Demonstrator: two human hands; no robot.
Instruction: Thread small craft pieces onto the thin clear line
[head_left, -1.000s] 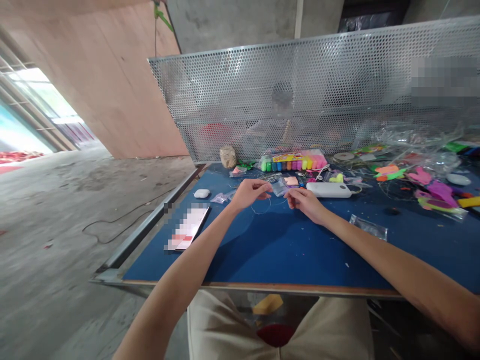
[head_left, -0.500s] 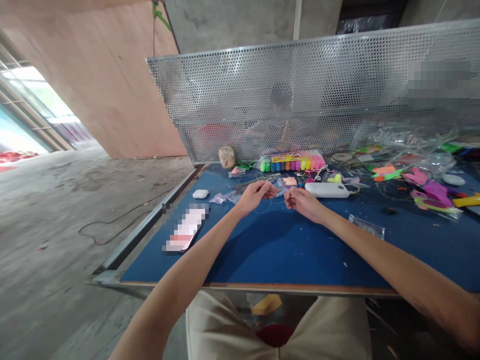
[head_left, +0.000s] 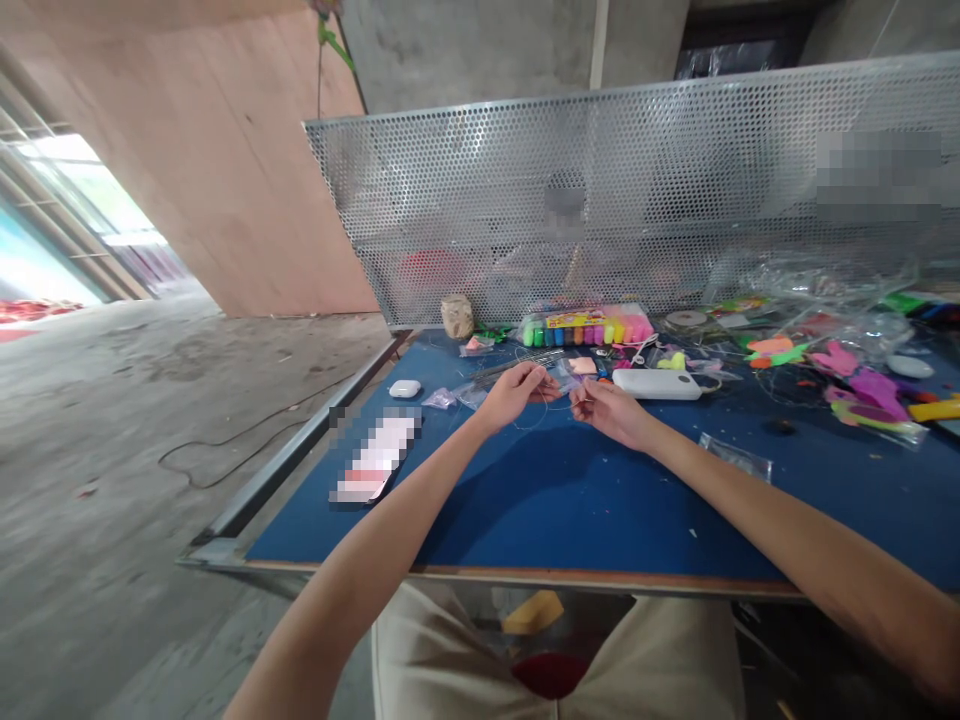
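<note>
Over the blue table (head_left: 510, 510), my left hand (head_left: 521, 393) and my right hand (head_left: 604, 410) face each other, a small gap between them. Both are closed in a pinch. A thin clear thread or wire loops beside my left fingers and runs toward the right ones; its ends are too fine to make out. Just behind the hands lie a peach-coloured piece (head_left: 583, 366) and thin metal rods (head_left: 517, 370). A white power bank (head_left: 656, 384) is close to my right hand. Crumpled clear bags (head_left: 471, 395) lie left of my left hand.
At the left are a phone (head_left: 379, 455) and a white earbud case (head_left: 405, 388). A stone-like lump (head_left: 457, 316) and a pack of coloured clay (head_left: 589, 327) stand by the perforated metal screen (head_left: 480, 200). Colourful pieces (head_left: 874, 385) and plastic bags (head_left: 739, 457) lie right.
The view has shifted slightly. Both hands remain nearly in place, with small finger movements, and the thin loop by the left fingers shows more clearly.
</note>
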